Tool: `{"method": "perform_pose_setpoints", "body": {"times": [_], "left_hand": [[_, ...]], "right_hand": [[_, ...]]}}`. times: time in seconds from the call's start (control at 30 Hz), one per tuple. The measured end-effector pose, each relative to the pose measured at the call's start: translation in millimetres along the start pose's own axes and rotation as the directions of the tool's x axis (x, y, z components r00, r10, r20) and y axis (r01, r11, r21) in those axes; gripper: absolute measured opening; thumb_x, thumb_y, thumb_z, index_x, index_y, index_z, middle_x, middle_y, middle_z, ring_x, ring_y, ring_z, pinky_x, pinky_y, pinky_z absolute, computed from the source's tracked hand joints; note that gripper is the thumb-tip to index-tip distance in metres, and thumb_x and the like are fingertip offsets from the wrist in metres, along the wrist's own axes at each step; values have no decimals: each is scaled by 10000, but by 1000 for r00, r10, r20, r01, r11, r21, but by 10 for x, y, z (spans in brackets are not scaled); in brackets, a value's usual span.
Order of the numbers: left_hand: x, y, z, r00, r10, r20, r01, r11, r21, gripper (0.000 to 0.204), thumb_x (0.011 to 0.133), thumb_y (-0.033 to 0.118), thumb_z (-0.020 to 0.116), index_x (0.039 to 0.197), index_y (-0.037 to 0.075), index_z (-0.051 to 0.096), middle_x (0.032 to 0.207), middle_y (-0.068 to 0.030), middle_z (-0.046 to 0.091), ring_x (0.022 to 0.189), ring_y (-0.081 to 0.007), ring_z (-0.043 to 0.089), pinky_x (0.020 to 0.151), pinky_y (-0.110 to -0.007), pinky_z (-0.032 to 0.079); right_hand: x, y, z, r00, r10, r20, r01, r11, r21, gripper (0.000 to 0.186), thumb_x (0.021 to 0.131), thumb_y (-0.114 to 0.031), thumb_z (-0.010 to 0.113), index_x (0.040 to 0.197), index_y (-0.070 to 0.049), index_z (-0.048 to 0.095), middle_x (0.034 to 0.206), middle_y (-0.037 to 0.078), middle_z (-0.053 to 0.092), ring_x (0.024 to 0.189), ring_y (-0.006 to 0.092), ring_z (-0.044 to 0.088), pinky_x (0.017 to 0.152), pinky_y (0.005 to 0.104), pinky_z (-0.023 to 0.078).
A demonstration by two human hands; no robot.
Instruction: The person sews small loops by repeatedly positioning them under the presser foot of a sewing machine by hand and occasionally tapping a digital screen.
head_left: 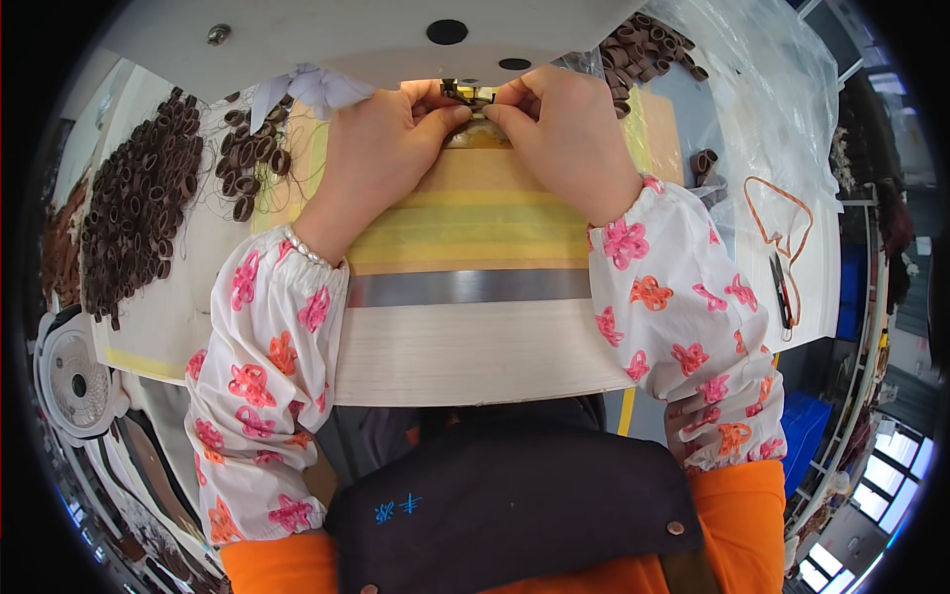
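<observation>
Under the white sewing machine head [386,40], both my hands meet at the lit presser foot [469,92]. My left hand [376,144] is closed, thumb and fingers pinched just left of the foot. From the other side my right hand [574,139] pinches close to the needle area. Whatever lies between the fingertips is too small and covered to make out. Dark brown small loops lie in a large heap [143,203] at the left, with a smaller cluster [247,158] trailing threads nearer my left wrist. Another pile of brown loops [643,54] sits beyond my right hand.
Yellow tape [470,220] and a metal strip [470,287] cross the pale table [475,346]. A white cloth [322,89] is tied by the machine. Thread snips [781,292] on an orange cord and clear plastic sheeting [772,89] lie right. A white fan [79,386] stands left.
</observation>
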State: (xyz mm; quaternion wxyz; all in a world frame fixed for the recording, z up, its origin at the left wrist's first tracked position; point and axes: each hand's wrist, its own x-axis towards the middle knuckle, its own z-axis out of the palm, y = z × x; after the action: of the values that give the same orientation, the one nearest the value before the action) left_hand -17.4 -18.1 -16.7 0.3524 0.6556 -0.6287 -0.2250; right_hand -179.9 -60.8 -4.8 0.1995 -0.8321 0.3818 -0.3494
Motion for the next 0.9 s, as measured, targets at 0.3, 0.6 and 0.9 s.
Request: {"method": "perform_pose_setpoints", "body": {"times": [0.3, 0.6, 0.9], "left_hand": [[12, 26, -10, 1000, -3, 12, 4, 1000, -19, 217, 785, 260, 620, 821, 46, 637, 613, 16, 600, 518, -34, 494, 492, -196, 383], [1, 26, -7, 1000, -3, 12, 3, 999, -43, 230, 768, 299, 613, 795, 72, 636, 576, 12, 592, 496, -74, 529, 490, -221, 396], [51, 26, -32, 994, 94, -54, -86, 987, 137, 218, 770, 285, 615, 791, 68, 624, 597, -49, 592, 525, -181, 563, 500, -286, 413]], "right_hand": [[49, 3, -69, 997, 66, 35, -67, 997, 35, 132, 667, -88, 648, 650, -2, 550, 589, 150, 572, 562, 300, 577, 532, 364, 458], [25, 51, -43, 995, 83, 47, -84, 996, 15, 158, 687, -134, 666, 711, 7, 598, 601, 102, 596, 529, 191, 583, 516, 282, 452], [59, 116, -10, 998, 33, -56, -30, 999, 42, 148, 679, -118, 651, 663, -3, 558, 606, 129, 590, 548, 281, 578, 518, 351, 448]]}}
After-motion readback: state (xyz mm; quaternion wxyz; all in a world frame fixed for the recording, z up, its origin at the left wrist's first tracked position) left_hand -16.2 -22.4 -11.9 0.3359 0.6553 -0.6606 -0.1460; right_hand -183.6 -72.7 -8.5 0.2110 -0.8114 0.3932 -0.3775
